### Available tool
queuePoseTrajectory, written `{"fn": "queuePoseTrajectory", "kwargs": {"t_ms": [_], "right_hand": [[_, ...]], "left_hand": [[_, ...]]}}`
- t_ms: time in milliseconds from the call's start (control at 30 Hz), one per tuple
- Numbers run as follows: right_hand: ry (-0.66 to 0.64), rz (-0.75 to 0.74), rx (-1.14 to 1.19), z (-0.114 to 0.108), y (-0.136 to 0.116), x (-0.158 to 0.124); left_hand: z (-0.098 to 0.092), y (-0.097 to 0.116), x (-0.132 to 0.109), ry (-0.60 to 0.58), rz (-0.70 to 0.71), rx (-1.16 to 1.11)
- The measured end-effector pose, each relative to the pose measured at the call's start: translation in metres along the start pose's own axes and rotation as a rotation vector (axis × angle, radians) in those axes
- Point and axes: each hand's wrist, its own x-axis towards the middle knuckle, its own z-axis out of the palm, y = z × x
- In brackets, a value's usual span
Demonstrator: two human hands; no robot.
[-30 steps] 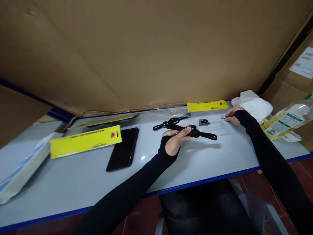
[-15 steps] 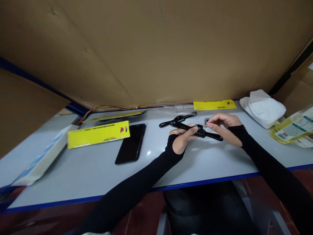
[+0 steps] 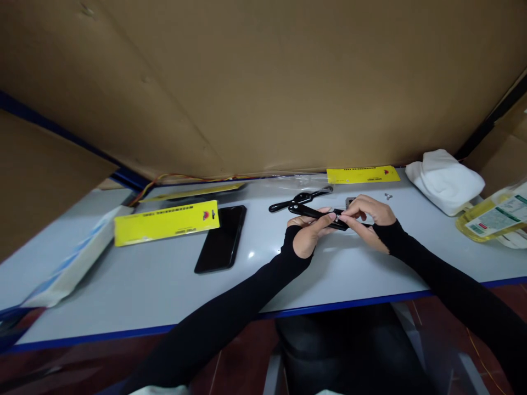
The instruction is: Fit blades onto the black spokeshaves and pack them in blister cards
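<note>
My left hand (image 3: 310,229) is closed around a black spokeshave (image 3: 307,210), held above the table with its long handles pointing left and right. At the tool's middle, the thumb and fingertips of my right hand (image 3: 368,213) pinch a small shiny metal piece (image 3: 337,218) that looks like a screw. Partly covered by the right fingers, a small grey metal plate (image 3: 349,202) lies behind them. A second black spokeshave (image 3: 301,198) rests on the table just beyond the held one. Loose small metal screws (image 3: 388,196) lie to the right of my right hand.
Yellow printed cards (image 3: 167,223) (image 3: 363,175) lie at left and back right. A black phone (image 3: 220,240) is partly under the left card. Clear plastic wrap (image 3: 298,182) lies at the back. White cloth (image 3: 444,181) and a bottle of yellow liquid (image 3: 489,216) stand right.
My right hand has moved left and in to the middle of the spokeshave, with the small metal piece at its fingertips. The loose screws now show. My left hand keeps its hold.
</note>
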Motion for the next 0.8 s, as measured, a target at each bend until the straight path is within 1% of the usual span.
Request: {"fn": "queuePoseTrajectory", "kwargs": {"t_ms": [67, 100, 233, 367, 433, 567, 667, 800], "right_hand": [[0.031, -0.105, -0.080, 0.002, 0.001, -0.001], [0.046, -0.134, -0.113, 0.004, 0.002, -0.002], [0.079, -0.194, -0.196, 0.010, 0.003, -0.004], [0.157, -0.247, -0.239, 0.017, 0.001, -0.005], [0.157, -0.216, -0.266, 0.018, -0.002, -0.006], [0.099, -0.114, -0.298, 0.018, -0.006, -0.010], [0.070, -0.051, -0.278, 0.017, -0.008, -0.011], [-0.007, 0.083, -0.239, 0.012, -0.011, -0.010]], "left_hand": [[-0.002, -0.001, 0.003, -0.016, -0.006, 0.003], [-0.003, -0.001, 0.004, -0.016, -0.003, 0.001], [-0.001, -0.002, 0.002, 0.008, 0.032, -0.020], [0.002, -0.003, -0.003, 0.004, 0.057, -0.009], [0.002, -0.004, -0.003, -0.002, 0.062, 0.000], [-0.002, -0.006, -0.002, -0.033, 0.058, 0.035], [-0.003, -0.008, -0.002, -0.046, 0.071, 0.056], [0.000, -0.010, -0.007, -0.055, 0.081, 0.062]]}}
